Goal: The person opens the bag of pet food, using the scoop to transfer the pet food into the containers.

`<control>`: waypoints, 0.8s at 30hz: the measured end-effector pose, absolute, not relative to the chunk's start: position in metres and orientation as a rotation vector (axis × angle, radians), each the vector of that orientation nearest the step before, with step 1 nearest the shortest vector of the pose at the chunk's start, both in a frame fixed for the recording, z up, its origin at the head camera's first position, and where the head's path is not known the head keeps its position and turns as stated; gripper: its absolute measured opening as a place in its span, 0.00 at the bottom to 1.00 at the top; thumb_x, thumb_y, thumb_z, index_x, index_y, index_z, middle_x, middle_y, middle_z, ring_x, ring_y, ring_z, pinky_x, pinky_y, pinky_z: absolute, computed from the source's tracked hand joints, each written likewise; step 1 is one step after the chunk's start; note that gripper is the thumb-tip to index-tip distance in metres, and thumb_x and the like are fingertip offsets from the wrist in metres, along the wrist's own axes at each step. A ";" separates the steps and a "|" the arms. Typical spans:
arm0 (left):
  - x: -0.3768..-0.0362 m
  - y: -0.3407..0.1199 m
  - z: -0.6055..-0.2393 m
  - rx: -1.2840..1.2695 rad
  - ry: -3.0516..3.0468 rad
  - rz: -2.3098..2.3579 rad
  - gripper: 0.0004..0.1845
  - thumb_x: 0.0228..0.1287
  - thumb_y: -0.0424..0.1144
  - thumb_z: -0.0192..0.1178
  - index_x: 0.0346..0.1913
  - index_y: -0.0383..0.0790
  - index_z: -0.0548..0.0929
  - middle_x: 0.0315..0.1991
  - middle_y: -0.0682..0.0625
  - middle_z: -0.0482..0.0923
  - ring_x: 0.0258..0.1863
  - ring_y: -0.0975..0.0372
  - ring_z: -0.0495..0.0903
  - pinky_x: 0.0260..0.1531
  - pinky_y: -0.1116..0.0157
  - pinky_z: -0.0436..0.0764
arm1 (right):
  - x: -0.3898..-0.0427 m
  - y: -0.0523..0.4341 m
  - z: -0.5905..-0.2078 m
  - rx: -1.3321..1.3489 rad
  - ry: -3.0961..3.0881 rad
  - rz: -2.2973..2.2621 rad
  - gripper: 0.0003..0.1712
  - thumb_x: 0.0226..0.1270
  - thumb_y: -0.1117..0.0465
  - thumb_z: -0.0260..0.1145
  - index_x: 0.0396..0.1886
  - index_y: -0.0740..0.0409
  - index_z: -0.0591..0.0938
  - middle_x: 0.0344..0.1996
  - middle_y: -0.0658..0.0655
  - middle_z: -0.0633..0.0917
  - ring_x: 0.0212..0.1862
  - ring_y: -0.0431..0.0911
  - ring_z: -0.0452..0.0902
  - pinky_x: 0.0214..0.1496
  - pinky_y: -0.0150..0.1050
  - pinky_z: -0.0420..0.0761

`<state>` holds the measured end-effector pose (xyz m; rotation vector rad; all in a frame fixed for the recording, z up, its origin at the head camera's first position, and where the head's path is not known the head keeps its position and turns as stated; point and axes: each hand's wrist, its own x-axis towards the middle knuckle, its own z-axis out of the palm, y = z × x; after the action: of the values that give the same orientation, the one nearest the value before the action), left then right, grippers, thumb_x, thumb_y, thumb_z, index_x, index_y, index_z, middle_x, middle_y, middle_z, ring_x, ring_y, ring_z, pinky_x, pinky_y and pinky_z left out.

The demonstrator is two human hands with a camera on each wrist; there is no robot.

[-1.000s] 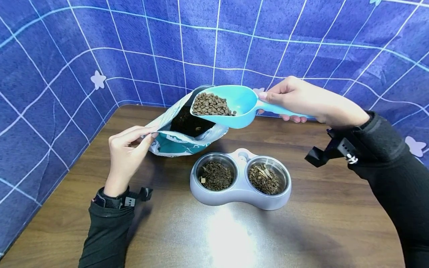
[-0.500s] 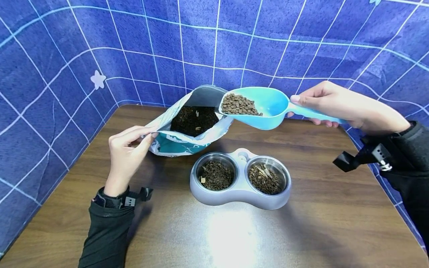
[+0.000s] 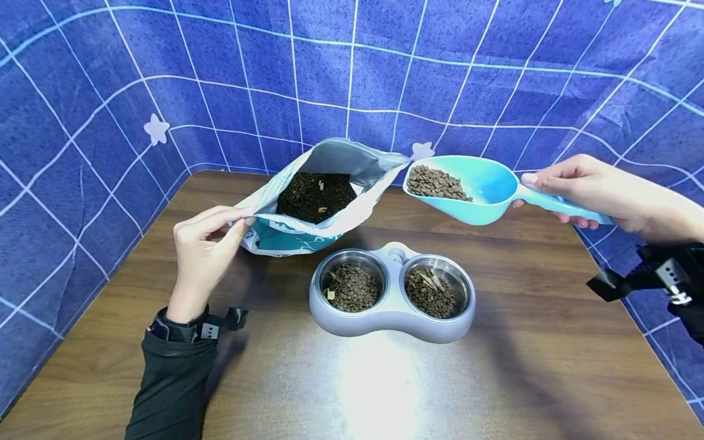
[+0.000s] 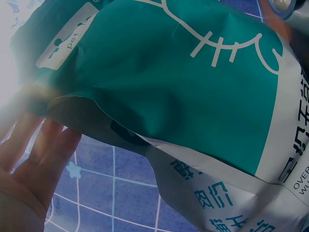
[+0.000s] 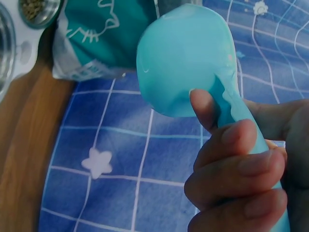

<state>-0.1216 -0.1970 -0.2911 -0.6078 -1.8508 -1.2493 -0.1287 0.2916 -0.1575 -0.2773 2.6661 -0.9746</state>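
Observation:
My right hand [image 3: 594, 189] grips the handle of a turquoise scoop [image 3: 473, 188] filled with brown kibble, held in the air to the right of the bag and above the table's back right. In the right wrist view the fingers curl round the scoop [image 5: 193, 63] handle. An open teal and white pet food bag [image 3: 319, 195] lies at the back of the table with kibble inside. My left hand [image 3: 206, 244] pinches the bag's left rim; in the left wrist view the bag [image 4: 183, 96] fills the frame.
A grey double feeder [image 3: 392, 293] with two steel bowls, both holding kibble, stands mid-table in front of the bag. The brown table [image 3: 495, 379] is walled by a blue grid-patterned cloth [image 3: 82, 122] at the back and sides.
My right hand has carried the loaded scoop out from over the bag's mouth to the right and slightly down. The left hand has kept its hold on the bag rim.

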 end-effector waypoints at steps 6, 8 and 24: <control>-0.122 -0.196 -0.291 -0.601 -1.856 -1.238 0.08 0.50 0.18 0.66 0.34 0.28 0.87 0.31 0.57 0.83 0.23 0.70 0.71 0.25 0.77 0.71 | -0.121 0.307 -0.174 -0.296 2.647 -1.009 0.19 0.77 0.53 0.49 0.32 0.35 0.85 0.13 0.52 0.73 0.14 0.42 0.66 0.11 0.40 0.67; -0.122 -0.196 -0.291 -0.602 -1.853 -1.237 0.08 0.50 0.18 0.66 0.33 0.28 0.87 0.31 0.57 0.83 0.23 0.70 0.71 0.25 0.77 0.71 | -0.119 0.310 -0.180 -0.278 2.660 -1.025 0.19 0.76 0.55 0.50 0.32 0.35 0.85 0.13 0.53 0.73 0.14 0.42 0.66 0.10 0.39 0.67; -0.121 -0.197 -0.292 -0.590 -1.845 -1.258 0.08 0.49 0.17 0.65 0.33 0.26 0.87 0.32 0.56 0.83 0.24 0.70 0.74 0.25 0.78 0.72 | -0.112 0.331 -0.219 -0.205 2.610 -0.963 0.17 0.76 0.54 0.51 0.35 0.46 0.86 0.14 0.52 0.72 0.14 0.41 0.66 0.10 0.38 0.69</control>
<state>-0.1210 -0.1965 -0.2923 -0.5905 -1.8454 -1.2575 -0.1122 0.3312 -0.2191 -0.2049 2.6100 -0.9633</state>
